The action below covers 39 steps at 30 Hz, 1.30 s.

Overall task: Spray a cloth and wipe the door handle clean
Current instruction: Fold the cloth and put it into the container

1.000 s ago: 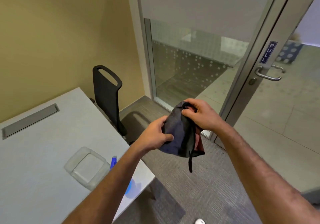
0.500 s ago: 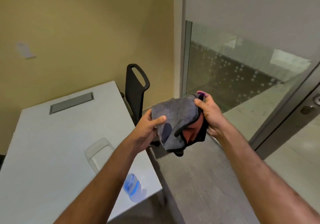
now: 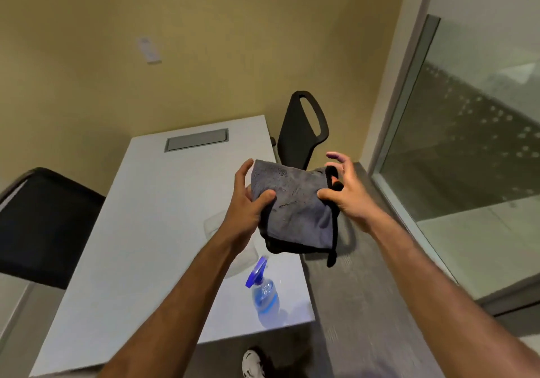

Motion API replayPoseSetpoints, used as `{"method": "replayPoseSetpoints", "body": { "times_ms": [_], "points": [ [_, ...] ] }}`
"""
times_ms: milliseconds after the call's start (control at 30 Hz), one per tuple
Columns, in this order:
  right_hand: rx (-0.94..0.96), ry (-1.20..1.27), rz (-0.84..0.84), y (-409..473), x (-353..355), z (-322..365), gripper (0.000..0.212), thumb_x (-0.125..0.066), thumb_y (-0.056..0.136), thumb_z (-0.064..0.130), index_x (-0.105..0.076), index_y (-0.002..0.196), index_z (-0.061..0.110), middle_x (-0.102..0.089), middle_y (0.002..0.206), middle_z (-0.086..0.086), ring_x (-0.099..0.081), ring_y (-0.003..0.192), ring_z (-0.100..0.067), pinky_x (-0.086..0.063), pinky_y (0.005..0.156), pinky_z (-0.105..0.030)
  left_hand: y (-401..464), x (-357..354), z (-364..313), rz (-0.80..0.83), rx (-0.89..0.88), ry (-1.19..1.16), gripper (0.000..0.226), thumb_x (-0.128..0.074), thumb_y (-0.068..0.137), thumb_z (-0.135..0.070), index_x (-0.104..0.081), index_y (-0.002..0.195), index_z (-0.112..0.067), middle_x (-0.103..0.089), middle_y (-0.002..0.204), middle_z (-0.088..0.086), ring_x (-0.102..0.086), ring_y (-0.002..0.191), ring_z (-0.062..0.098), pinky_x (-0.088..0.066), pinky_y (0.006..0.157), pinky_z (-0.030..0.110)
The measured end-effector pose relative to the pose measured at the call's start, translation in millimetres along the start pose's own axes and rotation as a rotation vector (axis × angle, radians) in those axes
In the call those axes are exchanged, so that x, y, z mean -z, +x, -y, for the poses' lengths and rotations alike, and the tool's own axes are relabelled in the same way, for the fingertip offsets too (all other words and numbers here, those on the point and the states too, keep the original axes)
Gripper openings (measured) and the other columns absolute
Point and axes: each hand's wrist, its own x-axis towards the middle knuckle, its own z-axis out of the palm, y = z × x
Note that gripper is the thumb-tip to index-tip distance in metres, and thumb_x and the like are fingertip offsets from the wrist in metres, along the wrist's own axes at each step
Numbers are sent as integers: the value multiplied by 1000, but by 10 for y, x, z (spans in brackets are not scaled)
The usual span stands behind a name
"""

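Observation:
A grey cloth (image 3: pixel 295 202) with a black hem is folded flat and held up over the table's right edge. My left hand (image 3: pixel 248 199) grips its left side, thumb on top. My right hand (image 3: pixel 343 190) pinches its right edge with thumb and forefinger, the other fingers spread. A clear spray bottle (image 3: pixel 264 296) with a blue nozzle and blue liquid stands on the white table (image 3: pixel 152 231) below the cloth, near the front right corner. The door handle is out of view.
A clear plastic tray (image 3: pixel 216 225) lies on the table, partly hidden by my left arm. One black chair (image 3: pixel 304 132) stands behind the table, another (image 3: pixel 43 225) at the left. A glass partition (image 3: pixel 467 150) runs along the right. My shoe (image 3: pixel 255 366) shows at the bottom.
My view has swung left, away from the door and its handle, toward the table. The crumpled cloth has been spread and folded flat between both hands.

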Motion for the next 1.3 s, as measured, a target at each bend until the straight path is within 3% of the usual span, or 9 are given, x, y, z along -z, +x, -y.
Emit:
{"method": "replayPoseSetpoints", "body": {
  "times_ms": [167,267,467,600,700,833,867,1067,1300],
  "points": [
    [127,-264,33,364,-505,-22,25,-72,89,27,-72,111,39,-39,142,10,-40,126,13,-32,101,-12,218,537,21,-14,-37,1,38,-61,101,-23,-59,135,-37,-58,128,-20,-59,124,21,-60,95,40],
    [108,-554,184,532,-876,-68,81,-85,58,61,-61,131,37,-23,138,21,-41,123,0,-35,107,-22,420,923,7,14,23,-68,49,-72,89,-22,-61,137,-30,-59,133,-7,-59,125,27,-58,98,48],
    [188,-959,230,1074,-1518,-82,37,-77,79,29,-66,115,23,-29,139,3,-60,97,-25,-55,89,-38,733,1670,282,147,141,154,92,-80,70,-5,-43,152,-21,-46,152,7,-51,136,30,-51,107,51],
    [203,-1093,296,1352,-1782,-193,25,-69,85,34,-74,107,25,-32,154,4,-30,138,-30,-39,112,-48,898,2058,485,178,183,357,91,-78,72,-7,-41,154,-20,-47,152,3,-51,133,24,-50,109,43],
    [166,-1042,380,1525,-1951,-283,21,-69,83,32,-75,99,20,-52,140,0,-36,137,-25,-35,115,-45,1024,2246,629,154,197,433,62,-75,72,-9,-63,131,-26,-68,124,-2,-65,113,18,-58,93,35],
    [-58,-734,332,1706,-2067,-405,13,-67,77,35,-70,88,31,-69,90,10,-64,81,-6,-56,72,-32,1120,2442,882,52,250,504,1,-71,72,-29,-70,72,-29,-65,66,-11,-60,62,7,-49,58,27],
    [-89,-709,334,1761,-2079,-453,15,-67,73,40,-67,88,36,-69,90,13,-64,81,-4,-55,69,-26,1137,2478,970,38,265,502,12,-73,71,-34,-67,65,-25,-59,62,-11,-55,57,7,-45,56,27],
    [-256,-547,377,2110,-2195,-904,32,-74,74,42,-63,103,38,-67,106,6,-67,95,-15,-61,79,-34,1215,2679,1476,-25,515,345,37,-69,72,-49,-57,71,-14,-55,65,-3,-50,60,13,-39,58,28],
    [-379,-534,293,2451,-2421,-1549,53,-81,75,35,-49,117,29,-59,105,5,-65,90,-16,-57,69,-26,1363,2682,2163,-169,597,206,44,-77,82,-46,-56,114,-25,-63,108,-7,-66,97,12,-58,81,33]
  ]
}}
